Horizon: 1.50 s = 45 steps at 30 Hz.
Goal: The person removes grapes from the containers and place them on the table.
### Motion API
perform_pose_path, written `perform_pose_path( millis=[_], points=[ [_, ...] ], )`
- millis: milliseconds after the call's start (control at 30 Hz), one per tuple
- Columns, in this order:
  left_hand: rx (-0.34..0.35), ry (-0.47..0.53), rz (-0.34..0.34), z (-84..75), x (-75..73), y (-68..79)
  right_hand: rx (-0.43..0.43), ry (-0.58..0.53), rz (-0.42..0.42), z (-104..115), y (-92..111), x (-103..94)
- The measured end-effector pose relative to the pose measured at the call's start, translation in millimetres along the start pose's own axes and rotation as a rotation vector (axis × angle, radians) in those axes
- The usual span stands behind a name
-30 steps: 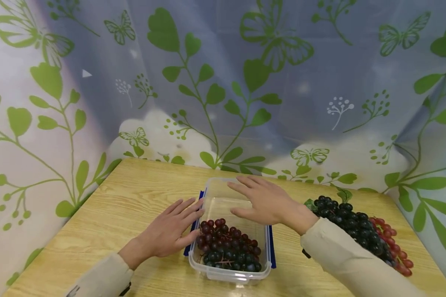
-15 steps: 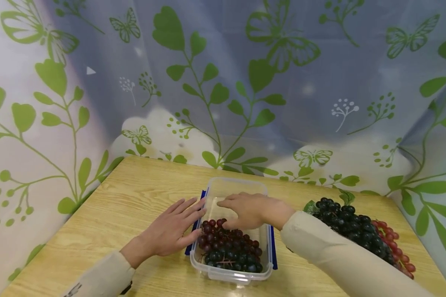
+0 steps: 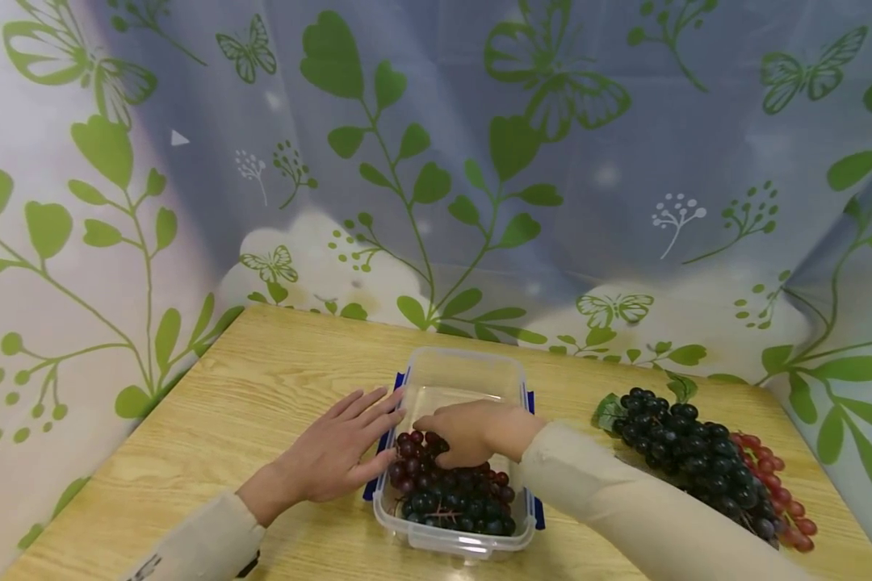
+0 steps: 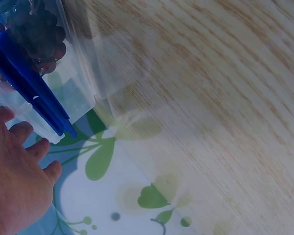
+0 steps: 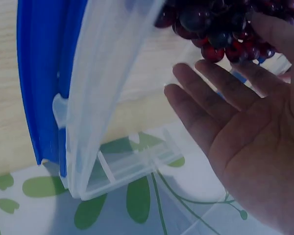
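Head cam: clear box [image 3: 436,539] sits on the table [image 3: 276,387], no lid on. Inside, in the near half: maroon grapes [image 3: 407,466], dark grapes [image 3: 472,510] in front of them. We've got R hand [image 3: 474,432] down in the box over the maroon ones; its fingertips are partly hidden. L hand [image 3: 341,448] is at the left rim, fingers straight, slightly apart, pinching nothing. Outside, on the right: black bunch [image 3: 690,456] beside red bunch [image 3: 781,492]; neither hand's near, so we'd call that pair untouched.

L wrist cam: fingertips right by the blue flap [image 4: 32,81]; we can't tell if they touch.

R wrist cam: fingers spread, fairly straight, thumb + index at the grapes, not wrapped round them; contact unclear.

Status, our read: reach approx. done, firm hold isn't. Nothing's lifted clear of the box AFAICT. Left: get a proper grip on the maroon ones.
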<state>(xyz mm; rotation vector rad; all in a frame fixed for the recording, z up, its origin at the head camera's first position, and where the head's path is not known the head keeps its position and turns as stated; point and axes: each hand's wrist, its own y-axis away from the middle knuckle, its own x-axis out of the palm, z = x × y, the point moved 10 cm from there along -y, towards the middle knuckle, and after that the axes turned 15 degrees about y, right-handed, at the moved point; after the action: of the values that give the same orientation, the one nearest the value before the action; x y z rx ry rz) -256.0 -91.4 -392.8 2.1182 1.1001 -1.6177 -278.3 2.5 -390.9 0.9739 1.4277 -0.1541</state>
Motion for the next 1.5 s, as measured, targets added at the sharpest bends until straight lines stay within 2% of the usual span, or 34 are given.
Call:
perform_pose_path(
  millis=[233,567,1067,1233,1500],
  points=[
    [0.008,0.006,-0.009,-2.4,-1.2,-1.5,0.006,-0.013,-0.023,1,-4,1.4],
    [0.015,0.016,-0.009,-4.0,-1.5,-3.2,0.055,0.043,-0.088,-2,-4,0.8],
    [0.012,0.031,-0.015,-3.6,0.5,-3.7,0.080,0.024,-0.154,-4,-4,-2.5],
    [0.010,0.034,-0.014,-2.6,1.5,-3.3,0.093,-0.030,-0.190,-10,3,-6.8],
    [0.009,0.024,-0.018,-0.1,2.3,0.3,0.086,-0.117,-0.343,-20,32,-20.7]
  ],
)
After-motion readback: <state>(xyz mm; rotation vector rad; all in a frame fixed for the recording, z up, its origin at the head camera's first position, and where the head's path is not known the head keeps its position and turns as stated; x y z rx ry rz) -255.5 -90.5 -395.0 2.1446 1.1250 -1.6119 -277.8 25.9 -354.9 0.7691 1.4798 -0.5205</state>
